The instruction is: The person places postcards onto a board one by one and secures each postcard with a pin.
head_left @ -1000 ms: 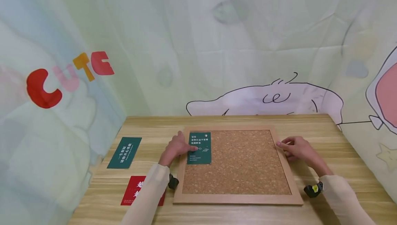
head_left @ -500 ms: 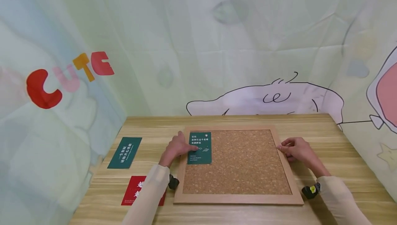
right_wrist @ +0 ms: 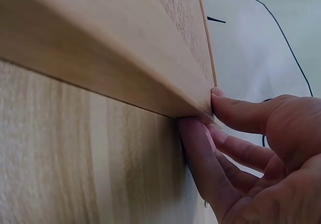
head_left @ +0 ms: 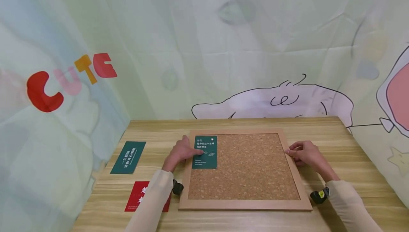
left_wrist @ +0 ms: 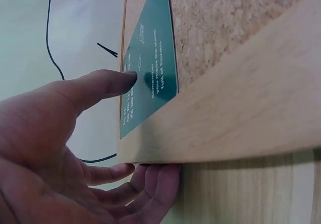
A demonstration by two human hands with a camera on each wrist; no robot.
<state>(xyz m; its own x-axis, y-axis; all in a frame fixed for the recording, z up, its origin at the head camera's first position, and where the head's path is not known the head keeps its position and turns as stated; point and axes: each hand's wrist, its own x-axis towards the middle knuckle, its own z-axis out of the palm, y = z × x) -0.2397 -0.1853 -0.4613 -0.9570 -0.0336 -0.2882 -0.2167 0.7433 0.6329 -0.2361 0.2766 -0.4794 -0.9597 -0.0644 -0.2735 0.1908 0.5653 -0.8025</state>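
A framed cork board (head_left: 249, 175) lies flat on the table. In its upper left corner sits an upright green card (head_left: 205, 161) with white print. My left hand (head_left: 183, 150) grips the board's left side: the thumb rests on the card, and the fingers (left_wrist: 150, 189) touch the outer side of the wooden frame. On the opposite side, my right hand (head_left: 308, 152) pinches the frame, its thumb (right_wrist: 241, 112) on top and the fingers against the outer side and lower edge. Some right fingertips are hidden behind the frame.
Left of the board, a second green card (head_left: 128, 157) lies on the wooden table (head_left: 159, 129). A red card (head_left: 135, 197) lies nearer, partly covered by my left sleeve. A printed curtain (head_left: 204, 47) hangs behind the table.
My right hand has shifted slightly along the frame's right side, toward me. My left hand, the board and the cards show no clear movement.
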